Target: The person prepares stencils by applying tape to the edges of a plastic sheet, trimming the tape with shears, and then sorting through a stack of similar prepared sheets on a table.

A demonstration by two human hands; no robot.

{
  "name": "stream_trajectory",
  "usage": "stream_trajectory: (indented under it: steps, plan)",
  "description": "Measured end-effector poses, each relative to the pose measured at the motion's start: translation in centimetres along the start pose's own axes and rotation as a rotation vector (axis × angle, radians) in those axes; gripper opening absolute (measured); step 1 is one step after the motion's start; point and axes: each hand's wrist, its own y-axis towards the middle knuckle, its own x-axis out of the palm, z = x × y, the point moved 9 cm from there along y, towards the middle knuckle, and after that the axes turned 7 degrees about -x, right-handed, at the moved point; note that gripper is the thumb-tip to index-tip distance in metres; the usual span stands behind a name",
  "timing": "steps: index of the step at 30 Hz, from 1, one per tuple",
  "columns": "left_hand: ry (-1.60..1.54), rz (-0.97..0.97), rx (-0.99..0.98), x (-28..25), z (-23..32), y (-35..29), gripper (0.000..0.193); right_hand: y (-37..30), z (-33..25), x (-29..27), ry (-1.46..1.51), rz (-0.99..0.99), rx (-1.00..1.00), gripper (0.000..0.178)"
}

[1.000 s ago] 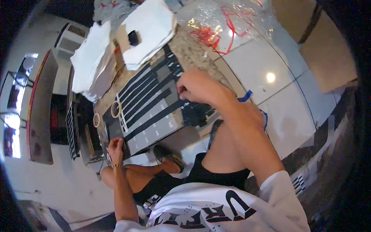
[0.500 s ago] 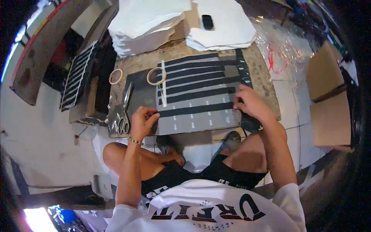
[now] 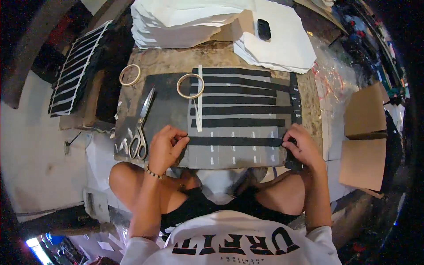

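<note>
A black strip [image 3: 234, 141] is stretched across the grey sheet [image 3: 221, 160] in front of me. My left hand [image 3: 167, 146] pinches its left end between thumb and fingers. The other end is pinched by my right hand [image 3: 301, 143]. Farther up the sheet, several more black strips [image 3: 240, 100] lie roughly parallel. A thin white strip [image 3: 200, 115] runs across their left ends, with a roll of tape [image 3: 190, 98] resting over it. Small white marks line the sheet near the held strip. Large metal scissors [image 3: 140, 126] lie left of the sheet, beyond my left hand.
Another tape roll [image 3: 138, 70] sits on the worn tabletop [image 3: 159, 59]. Stacks of white sheets [image 3: 176, 35] stand at the back, a black device [image 3: 263, 30] on the right one. Cardboard boxes [image 3: 363, 163] are at the right, and a striped panel [image 3: 79, 66] leans at the left.
The held black strip now lies nearer me, apart from the other strips, where a gap shows a further strip above it. Both hands keep their pinch. The view has shifted slightly.
</note>
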Motion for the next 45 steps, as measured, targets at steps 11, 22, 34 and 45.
stream_trajectory:
  steps: [11, 22, 34, 45]
  plan:
    - [0.087, -0.024, 0.104, 3.3, 6.1, 2.0, 0.032, -0.1, 0.9, -0.3, 0.090, 0.062, -0.009, 0.017]
    - [0.316, -0.213, 0.132, 7.6, 8.0, 7.6, 0.062, -0.1, 1.3, -1.7, 0.090, 0.192, 0.060, 0.015]
    - [0.210, -0.215, 0.107, 6.6, 8.6, 7.5, 0.053, 0.3, 0.7, -1.9, 0.116, 0.205, 0.008, 0.015]
    - [-0.202, -0.288, 0.570, 13.0, 16.5, 1.9, 0.055, 1.1, -3.9, -1.8, 0.235, 0.116, -0.164, 0.017]
